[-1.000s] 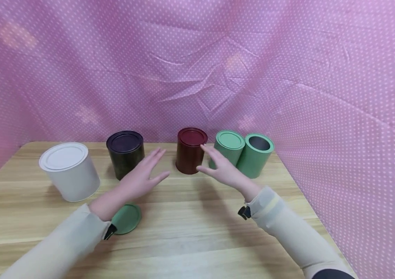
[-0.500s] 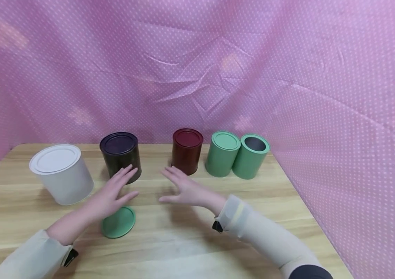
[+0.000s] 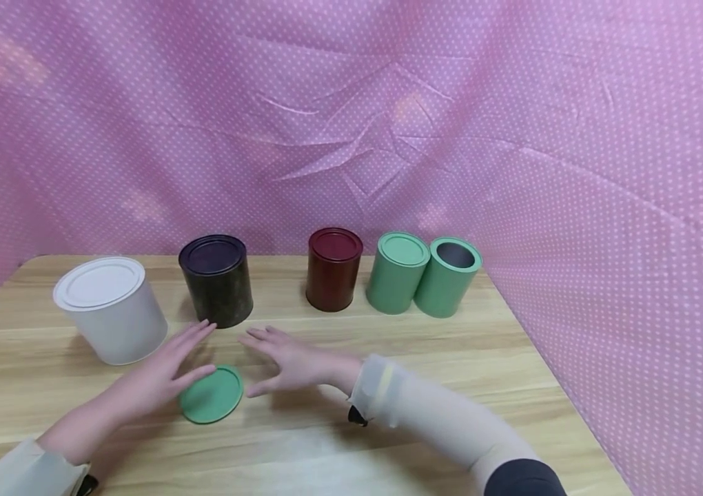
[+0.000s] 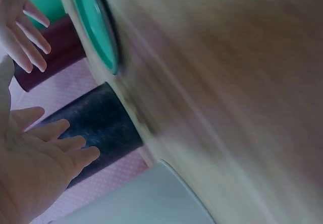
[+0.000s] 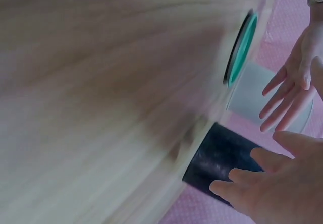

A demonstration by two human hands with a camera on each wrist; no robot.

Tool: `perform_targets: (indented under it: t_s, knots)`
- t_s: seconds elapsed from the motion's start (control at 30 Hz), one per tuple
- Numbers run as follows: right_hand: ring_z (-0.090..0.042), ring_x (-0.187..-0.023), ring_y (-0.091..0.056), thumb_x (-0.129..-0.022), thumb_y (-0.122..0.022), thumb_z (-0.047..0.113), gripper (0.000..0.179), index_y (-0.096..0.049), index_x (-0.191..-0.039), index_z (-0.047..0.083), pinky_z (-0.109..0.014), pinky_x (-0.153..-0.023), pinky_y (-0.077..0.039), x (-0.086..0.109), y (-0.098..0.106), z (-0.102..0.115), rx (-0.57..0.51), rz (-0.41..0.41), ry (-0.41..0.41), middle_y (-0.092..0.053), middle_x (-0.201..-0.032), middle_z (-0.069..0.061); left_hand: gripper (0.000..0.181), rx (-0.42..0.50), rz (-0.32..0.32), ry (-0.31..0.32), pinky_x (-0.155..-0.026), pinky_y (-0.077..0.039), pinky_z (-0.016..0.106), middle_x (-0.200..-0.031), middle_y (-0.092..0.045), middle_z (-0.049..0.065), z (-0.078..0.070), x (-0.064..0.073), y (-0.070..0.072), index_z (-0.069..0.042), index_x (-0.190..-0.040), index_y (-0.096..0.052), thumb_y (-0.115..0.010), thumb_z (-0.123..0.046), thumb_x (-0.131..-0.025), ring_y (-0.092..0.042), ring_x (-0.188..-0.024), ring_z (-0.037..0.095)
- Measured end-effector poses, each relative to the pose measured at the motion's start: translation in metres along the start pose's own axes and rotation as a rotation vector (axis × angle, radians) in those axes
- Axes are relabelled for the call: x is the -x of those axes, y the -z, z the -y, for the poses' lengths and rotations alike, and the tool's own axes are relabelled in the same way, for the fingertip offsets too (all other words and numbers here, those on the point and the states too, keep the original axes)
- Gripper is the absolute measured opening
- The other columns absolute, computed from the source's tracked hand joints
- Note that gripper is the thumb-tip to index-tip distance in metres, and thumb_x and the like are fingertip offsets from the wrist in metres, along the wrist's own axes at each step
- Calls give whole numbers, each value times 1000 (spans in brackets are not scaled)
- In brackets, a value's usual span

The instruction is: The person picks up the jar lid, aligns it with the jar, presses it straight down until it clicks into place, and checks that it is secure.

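Note:
A round green lid (image 3: 211, 395) lies flat on the wooden table, between my two hands in the head view. My left hand (image 3: 156, 377) hovers at the lid's left side, fingers extended and thumb over its upper left edge in this view. From the right, my right hand (image 3: 292, 362) reaches in with spread fingers, its thumb close to the lid's right edge. Neither hand holds anything. In the left wrist view the lid (image 4: 95, 24) shows its raised rim beyond the fingers. The right wrist view shows the lid (image 5: 241, 50) edge-on, near the left hand (image 5: 292, 82).
A large white can (image 3: 117, 313) and a black can (image 3: 218, 282) stand behind the left hand, both lidded. Farther right are a lidded dark red can (image 3: 334, 272), a lidded green can (image 3: 396, 275) and a lidless green can (image 3: 447, 282). Pink dotted cloth (image 3: 351, 124) encloses the table.
Both hands have moved left and down toward the green lid, and the right hand has come nearer the left. The cans and lid stay in place on the table.

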State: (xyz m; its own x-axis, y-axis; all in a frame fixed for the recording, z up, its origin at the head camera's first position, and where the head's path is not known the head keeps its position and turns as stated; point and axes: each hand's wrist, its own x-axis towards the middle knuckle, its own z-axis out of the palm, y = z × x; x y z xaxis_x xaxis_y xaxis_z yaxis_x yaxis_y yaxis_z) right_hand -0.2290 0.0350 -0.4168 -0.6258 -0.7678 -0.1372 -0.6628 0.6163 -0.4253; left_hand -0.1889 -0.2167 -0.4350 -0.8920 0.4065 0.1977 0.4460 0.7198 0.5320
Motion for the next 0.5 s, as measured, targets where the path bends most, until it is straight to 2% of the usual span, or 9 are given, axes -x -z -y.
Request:
perform_targets:
  t_s: [0.27, 0.5]
  knots:
    - [-21, -148, -20, -88, -66, 49, 85, -23, -155, 21, -31, -119, -23, -13, -13, 9, 65, 9, -28, -20, -161, -10, 72, -40, -5, -27, -98, -30, 73, -144, -36, 35, 14, 14, -5, 2, -143, -42, -70, -34, -87, -34, -129, 58]
    - [-21, -149, -16, -86, -68, 48, 86, -23, -155, 21, -29, -119, -21, -25, -22, 10, 53, 36, -18, -17, -162, -8, 72, -6, 25, -23, -96, -30, 73, -144, -38, 33, 28, 24, -7, 0, -141, -45, -73, -34, -84, -34, -129, 58]
